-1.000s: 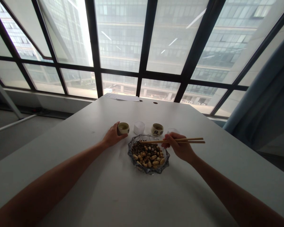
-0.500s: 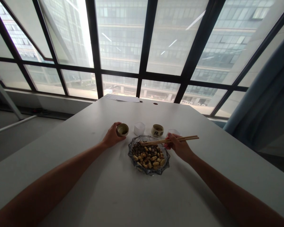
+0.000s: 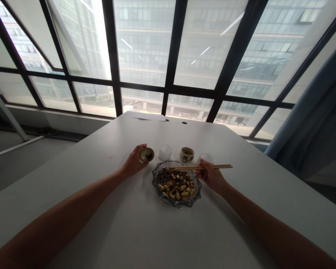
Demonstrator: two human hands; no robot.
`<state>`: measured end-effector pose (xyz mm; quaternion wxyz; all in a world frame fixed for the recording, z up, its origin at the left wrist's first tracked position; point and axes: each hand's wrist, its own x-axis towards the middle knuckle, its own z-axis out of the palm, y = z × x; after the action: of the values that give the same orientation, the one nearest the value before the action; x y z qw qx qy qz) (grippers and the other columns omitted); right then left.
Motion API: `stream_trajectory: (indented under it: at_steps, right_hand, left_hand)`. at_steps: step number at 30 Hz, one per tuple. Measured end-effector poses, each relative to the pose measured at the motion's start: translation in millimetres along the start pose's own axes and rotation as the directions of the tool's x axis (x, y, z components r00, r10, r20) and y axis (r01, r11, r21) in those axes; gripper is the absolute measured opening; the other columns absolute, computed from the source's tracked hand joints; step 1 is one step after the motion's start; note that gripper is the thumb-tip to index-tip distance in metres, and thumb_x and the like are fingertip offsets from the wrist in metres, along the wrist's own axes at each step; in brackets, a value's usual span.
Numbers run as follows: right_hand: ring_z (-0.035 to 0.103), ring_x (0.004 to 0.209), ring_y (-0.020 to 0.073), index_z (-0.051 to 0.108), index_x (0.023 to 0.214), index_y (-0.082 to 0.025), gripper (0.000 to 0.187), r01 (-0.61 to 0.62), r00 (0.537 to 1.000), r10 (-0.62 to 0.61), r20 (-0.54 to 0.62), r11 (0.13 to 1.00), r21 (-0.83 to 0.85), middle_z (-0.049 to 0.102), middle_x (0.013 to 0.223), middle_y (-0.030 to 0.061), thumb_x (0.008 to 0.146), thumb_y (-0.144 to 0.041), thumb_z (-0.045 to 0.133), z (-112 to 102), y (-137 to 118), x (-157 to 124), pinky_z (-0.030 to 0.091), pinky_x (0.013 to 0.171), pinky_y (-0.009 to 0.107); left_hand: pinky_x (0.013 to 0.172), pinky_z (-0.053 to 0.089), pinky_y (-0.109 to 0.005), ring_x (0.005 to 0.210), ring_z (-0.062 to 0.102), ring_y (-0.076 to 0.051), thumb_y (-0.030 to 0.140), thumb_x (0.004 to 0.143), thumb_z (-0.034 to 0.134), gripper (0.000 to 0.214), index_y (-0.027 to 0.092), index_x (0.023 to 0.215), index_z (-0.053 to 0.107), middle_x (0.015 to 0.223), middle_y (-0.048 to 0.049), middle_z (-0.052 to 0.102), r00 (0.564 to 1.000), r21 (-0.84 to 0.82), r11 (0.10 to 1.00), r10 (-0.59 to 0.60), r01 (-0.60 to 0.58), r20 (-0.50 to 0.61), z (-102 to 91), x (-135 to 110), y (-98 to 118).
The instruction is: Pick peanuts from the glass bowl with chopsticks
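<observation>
Holding teacup (image 3: 144, 152) tilted, left of glass bowl (image 3: 179, 203), left hand (image 3: 133, 161) fingers curled round it. Our right hand (image 3: 212, 177) pinches chopsticks (image 3: 190, 167) over far-left sunflower seeds (image 3: 164, 176): seemingly seed-picking; next move calls for closed tips.

Held cup (image 3: 145, 152) tipped further — dark bits (image 3: 148, 156) visible — chopsticks (image 3: 187, 168) closer together.

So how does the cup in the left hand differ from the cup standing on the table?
The held cup is tilted in the left hand; the other cup stands upright on the table. Dark writing shows on the other cup; none is visible on the held cup. Both are round and open-topped.
</observation>
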<state>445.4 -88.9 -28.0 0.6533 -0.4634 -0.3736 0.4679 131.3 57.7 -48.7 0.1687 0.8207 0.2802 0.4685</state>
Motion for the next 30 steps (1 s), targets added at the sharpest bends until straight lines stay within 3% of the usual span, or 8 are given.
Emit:
stream_trajectory:
  at_steps: [12,22,30]
  right_hand:
    - [0.057,0.042,0.0146,0.064,0.066,-0.02,0.041,0.028,1.0,-0.029,-0.004,0.994,-0.108,0.066,0.051,0.0018,0.067,-0.058,0.079,0,3,-1,0.045,0.039,0.026]
    - [0.056,0.043,0.0126,0.064,0.066,-0.019,0.042,0.004,1.0,-0.005,-0.03,0.999,-0.053,0.064,0.05,0.001,0.065,-0.057,0.082,1,4,-1,0.044,0.039,0.023]
    - [0.056,0.042,0.0125,0.066,0.065,-0.02,0.043,0.0,1.0,-0.001,-0.014,0.998,-0.055,0.065,0.05,0.0014,0.062,-0.059,0.083,2,2,-2,0.044,0.039,0.023]
  left_hand:
    - [0.105,0.046,-0.044,0.125,0.056,-0.028,0.022,0.065,0.069,0.068,0.021,0.128,0.043,0.138,-0.0132,0.055,0.995,0.027,0.996,-0.087,0.085,0.04,-2.7,0,7]
    - [0.094,0.052,-0.041,0.108,0.065,-0.027,0.03,0.065,0.077,0.071,0.02,0.127,0.043,0.127,-0.0121,0.061,0.994,0.029,0.994,-0.102,0.101,0.035,-3.1,0,9]
    - [0.098,0.05,-0.042,0.117,0.061,-0.028,0.031,0.064,0.078,0.071,0.022,0.126,0.044,0.132,-0.0119,0.06,0.996,0.054,0.995,-0.082,0.08,0.026,-3.8,0,11]
